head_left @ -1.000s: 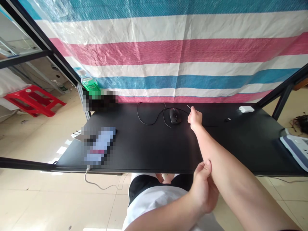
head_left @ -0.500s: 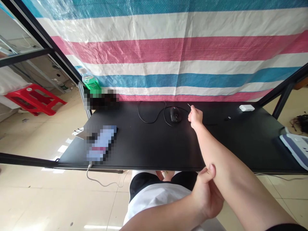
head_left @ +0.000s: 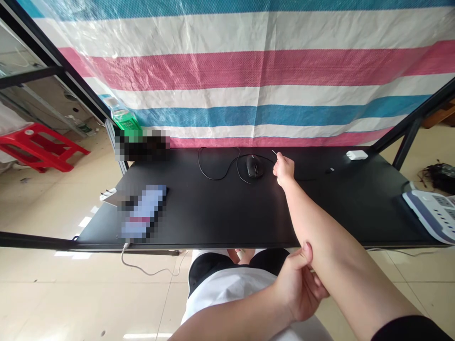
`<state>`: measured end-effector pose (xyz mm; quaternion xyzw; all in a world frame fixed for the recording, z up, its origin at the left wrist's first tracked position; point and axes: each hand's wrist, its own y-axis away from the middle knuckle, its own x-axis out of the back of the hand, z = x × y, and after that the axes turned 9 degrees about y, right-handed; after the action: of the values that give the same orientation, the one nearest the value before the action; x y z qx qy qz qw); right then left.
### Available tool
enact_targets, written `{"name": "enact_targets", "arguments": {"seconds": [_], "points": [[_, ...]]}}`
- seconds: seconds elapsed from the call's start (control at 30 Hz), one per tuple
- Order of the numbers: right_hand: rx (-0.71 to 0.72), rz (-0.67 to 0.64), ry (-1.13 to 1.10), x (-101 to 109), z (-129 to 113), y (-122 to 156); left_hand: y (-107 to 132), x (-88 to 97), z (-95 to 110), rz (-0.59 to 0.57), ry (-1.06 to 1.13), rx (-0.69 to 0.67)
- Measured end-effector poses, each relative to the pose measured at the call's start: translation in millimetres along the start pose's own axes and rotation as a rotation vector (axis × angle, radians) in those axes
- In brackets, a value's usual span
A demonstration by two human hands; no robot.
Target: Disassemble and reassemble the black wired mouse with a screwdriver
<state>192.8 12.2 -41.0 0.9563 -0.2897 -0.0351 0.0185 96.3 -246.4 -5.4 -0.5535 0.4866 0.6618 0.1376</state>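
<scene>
My right hand (head_left: 284,169) is closed over the black desk (head_left: 213,213), to the right of a black computer mouse (head_left: 254,166). From its fingers pokes a thin, pale, stick-like piece (head_left: 274,153), too small to make out. The mouse's black cable (head_left: 212,178) loops leftward on the desk, and another stretch runs behind the hand. My left hand (head_left: 302,284) is wrapped around my right forearm below the elbow side, just in front of the desk edge, with its thumb on top and its fingers curled underneath.
Farther right lie a small black plug (head_left: 330,170), a white charger (head_left: 357,155) and a power strip (head_left: 432,215). A blurred-out phone (head_left: 144,210) with a white cable (head_left: 142,270) and a green-labelled bottle (head_left: 126,121) are leftward. Striped sheeting (head_left: 227,71) hangs behind.
The whole view has shifted slightly, so things sit a little further left. More of my left hand's fingers show beneath the forearm. My right hand keeps its place beside the mouse.
</scene>
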Motion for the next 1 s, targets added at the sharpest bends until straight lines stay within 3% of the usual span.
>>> {"name": "enact_targets", "arguments": {"seconds": [0.03,0.13,0.2,0.33,0.5,0.63,0.67,0.83,0.9,0.93,0.97,1.0], "points": [[-0.002,-0.006,-0.009,0,0,-1,0,1.2,1,0.03,-0.049,0.027],[-0.012,-0.021,-0.039,1,1,-3,-1,-0.9,2,0.043,-0.039,-0.207],[-0.017,-0.027,-0.05,2,1,-3,-2,-5.0,2,0.025,0.041,-0.267],[-0.016,-0.026,-0.044,2,0,-2,-4,-4.6,0,-0.073,0.109,-0.175],[-0.016,-0.028,-0.043,2,0,-3,-1,8.2,-8,-0.008,-0.018,-0.001],[0.0,-0.06,-0.038,4,3,-6,0,0.4,-10,0.011,0.023,-0.29],[-0.001,-0.064,-0.036,4,3,-6,0,-2.6,-8,-0.011,0.049,-0.305],[-0.012,-0.044,-0.041,4,4,-7,3,2.3,-5,-0.093,0.093,-0.123],[-0.011,-0.044,-0.049,4,4,-7,9,12.3,-6,-0.083,0.073,0.041],[-0.01,-0.049,-0.051,4,4,-7,12,16.3,-6,-0.135,0.004,0.121],[-0.008,-0.055,-0.052,4,4,-7,15,18.4,-5,-0.228,-0.099,0.143],[-0.005,-0.06,-0.052,4,4,-7,18,18.1,-1,-0.254,-0.152,0.045]]}}
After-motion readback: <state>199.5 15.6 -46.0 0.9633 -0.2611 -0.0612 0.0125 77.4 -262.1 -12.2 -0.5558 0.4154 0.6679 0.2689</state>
